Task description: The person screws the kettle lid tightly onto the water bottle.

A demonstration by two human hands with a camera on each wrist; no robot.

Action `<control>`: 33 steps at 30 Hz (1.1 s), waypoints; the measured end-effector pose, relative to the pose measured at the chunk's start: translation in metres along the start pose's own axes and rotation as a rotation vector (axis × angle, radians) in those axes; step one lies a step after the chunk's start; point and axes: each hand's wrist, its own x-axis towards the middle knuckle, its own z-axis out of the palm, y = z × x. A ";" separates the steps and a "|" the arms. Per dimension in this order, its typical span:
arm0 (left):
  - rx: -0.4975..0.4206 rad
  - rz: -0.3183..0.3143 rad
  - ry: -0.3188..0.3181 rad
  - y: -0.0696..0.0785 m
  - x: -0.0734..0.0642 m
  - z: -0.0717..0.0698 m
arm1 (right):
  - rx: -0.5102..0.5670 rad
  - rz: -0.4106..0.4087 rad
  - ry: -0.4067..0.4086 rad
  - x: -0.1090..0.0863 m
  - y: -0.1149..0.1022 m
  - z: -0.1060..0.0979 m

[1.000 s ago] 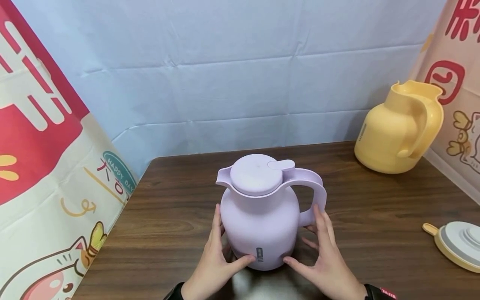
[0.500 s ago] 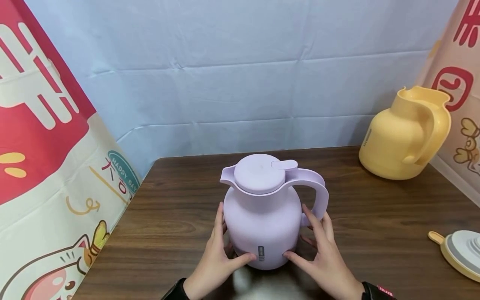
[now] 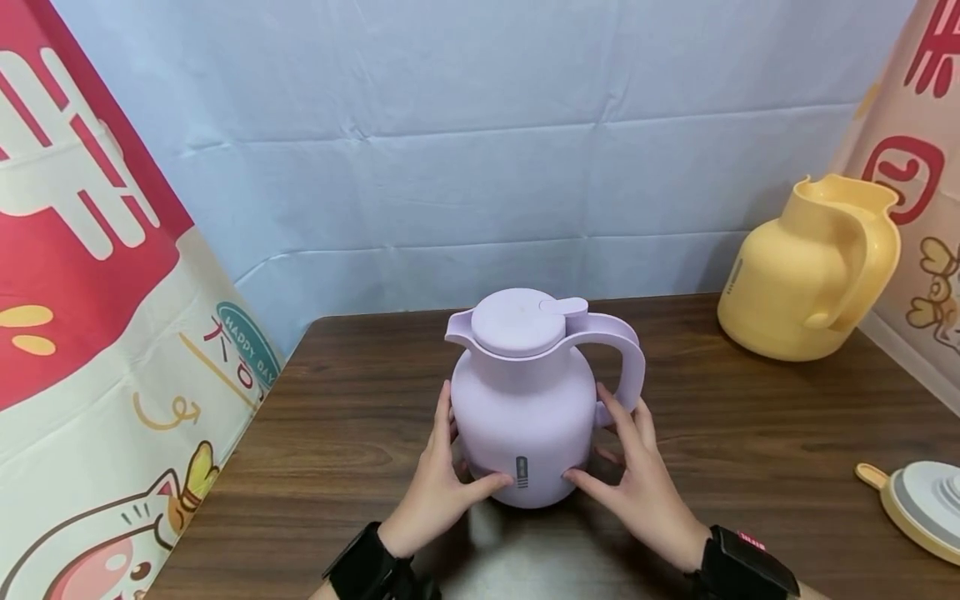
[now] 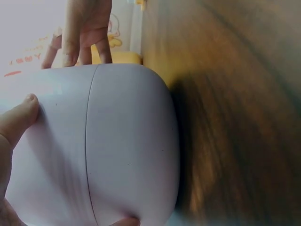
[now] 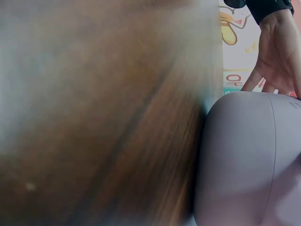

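Note:
A lilac thermos jug (image 3: 525, 408) stands upright on the dark wooden table (image 3: 337, 467), its lid on, its spout to the left and its handle to the right. My left hand (image 3: 433, 500) holds the left side of the body, thumb across the front and fingers reaching behind. On the other side my right hand (image 3: 645, 492) grips the body below the handle, thumb on the front near the small dark label. The left wrist view shows the jug's lower body (image 4: 131, 141) close up, with a seam around it. Several fingertips are hidden behind the jug.
At the back right stands a yellow jug (image 3: 802, 275) without its lid. A yellow and grey lid (image 3: 922, 504) lies near the right edge of view. A pale blue cloth (image 3: 450, 167) hangs behind the table, with printed sheets (image 3: 112, 333) at both sides.
The lilac jug and both hands have moved forward across the table, away from the person. Earlier, the head view shifted slightly. The yellow jug and loose lid keep their places.

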 end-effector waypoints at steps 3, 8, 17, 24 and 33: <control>0.015 -0.001 0.005 -0.002 0.008 0.000 | 0.009 0.025 -0.014 0.006 0.004 0.000; 0.042 -0.002 0.017 -0.006 0.020 0.001 | 0.048 0.045 -0.024 0.015 0.013 0.001; 0.042 0.020 0.007 -0.015 0.043 -0.003 | 0.053 0.068 -0.014 0.031 0.025 0.004; 0.048 0.013 0.013 -0.020 0.062 -0.005 | 0.054 0.065 0.007 0.045 0.007 0.001; 0.085 0.022 0.019 -0.031 0.082 -0.004 | 0.070 0.074 0.018 0.059 0.045 0.009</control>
